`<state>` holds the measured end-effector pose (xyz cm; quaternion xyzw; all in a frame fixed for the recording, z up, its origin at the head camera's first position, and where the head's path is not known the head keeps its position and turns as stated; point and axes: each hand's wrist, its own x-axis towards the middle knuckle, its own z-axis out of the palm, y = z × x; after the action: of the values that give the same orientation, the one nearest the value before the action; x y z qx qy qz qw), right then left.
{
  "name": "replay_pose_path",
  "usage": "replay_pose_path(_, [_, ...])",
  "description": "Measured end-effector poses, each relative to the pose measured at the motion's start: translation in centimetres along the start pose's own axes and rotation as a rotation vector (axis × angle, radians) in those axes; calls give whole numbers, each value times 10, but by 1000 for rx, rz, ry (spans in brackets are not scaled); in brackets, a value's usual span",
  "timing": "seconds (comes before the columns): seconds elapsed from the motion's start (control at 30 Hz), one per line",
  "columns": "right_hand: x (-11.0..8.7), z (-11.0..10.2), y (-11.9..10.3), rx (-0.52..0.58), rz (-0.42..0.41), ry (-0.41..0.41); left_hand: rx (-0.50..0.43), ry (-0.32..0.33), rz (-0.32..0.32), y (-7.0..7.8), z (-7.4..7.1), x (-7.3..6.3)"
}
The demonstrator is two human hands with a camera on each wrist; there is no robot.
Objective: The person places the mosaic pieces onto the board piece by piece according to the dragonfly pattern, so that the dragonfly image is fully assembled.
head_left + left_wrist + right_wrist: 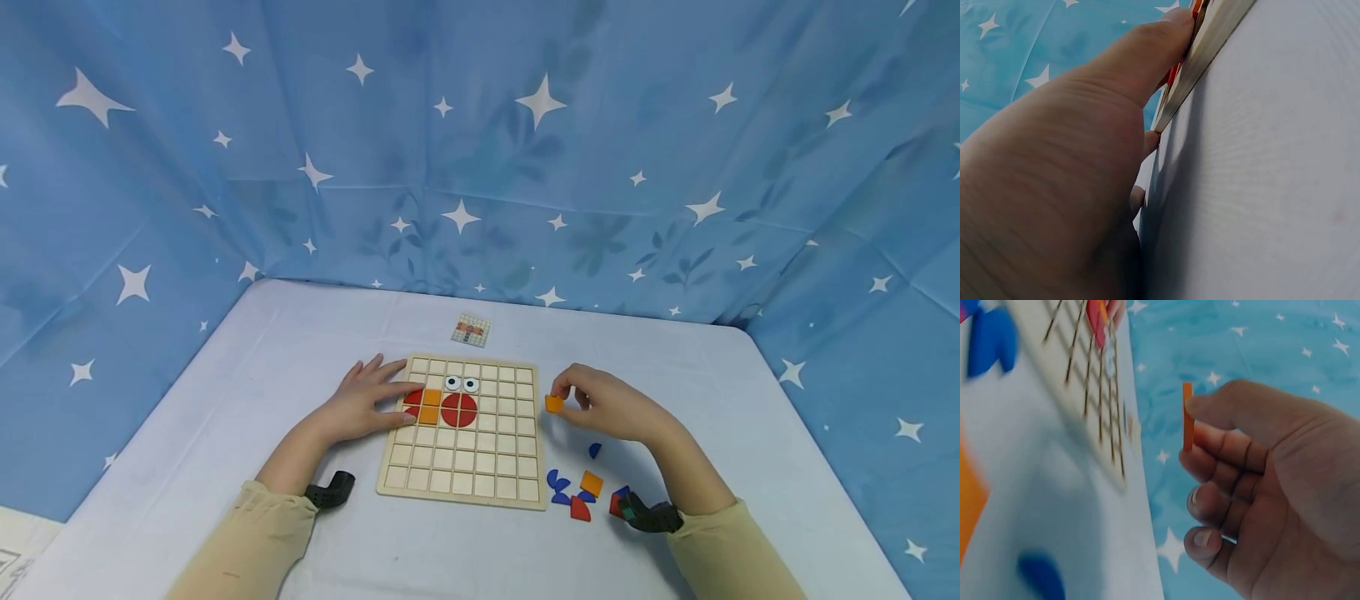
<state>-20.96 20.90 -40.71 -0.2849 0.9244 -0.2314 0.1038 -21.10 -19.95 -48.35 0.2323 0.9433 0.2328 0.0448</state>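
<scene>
A wooden grid board (465, 485) lies on the white table. Two orange squares (431, 406) stand one above the other in its cells, with red quarter-round pieces on either side. Two white eye pieces (461, 384) sit above the red circle (459, 410). My left hand (366, 403) rests at the board's left edge, fingers extended, its thumb and index finger over the left red pieces. Just off the board's right edge, my right hand (603, 402) pinches an orange square tile (1188, 422) between thumb and index finger, held above the table in the right wrist view.
Loose pieces lie right of the board: a blue half-round piece (595, 450), an orange square (591, 483), a red quarter-round piece (580, 509) and several more blue ones. A small pattern card (471, 330) lies behind the board. A blue starry curtain (480, 167) backs the table.
</scene>
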Motion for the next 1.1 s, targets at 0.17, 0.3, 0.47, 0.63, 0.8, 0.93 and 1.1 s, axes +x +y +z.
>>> replay_pose_path(0.17, [24, 5, -13, -2, -16, 11, 3, 1, -2, 0, 0, 0])
replay_pose_path(0.3, [40, 11, -19, 32, 4, -24, -6, 0, 1, 1, 0, 1])
replay_pose_path(0.47, [55, 20, -23, 80, 39, -67, -14, -7, 0, 1, -1, 1])
replay_pose_path(0.63, [67, 31, -26, 102, 40, -67, -3, -11, -8, 1, -1, 1])
replay_pose_path(0.8, [75, 41, -29, 110, 48, -83, -5, -14, -4, 2, -2, 0])
replay_pose_path(0.93, [78, 49, -31, 94, 64, -87, -4, -11, -4, 2, -2, 0])
replay_pose_path(1.1, [81, 54, -32, 85, 57, -65, -8, -5, -4, 2, -3, 0])
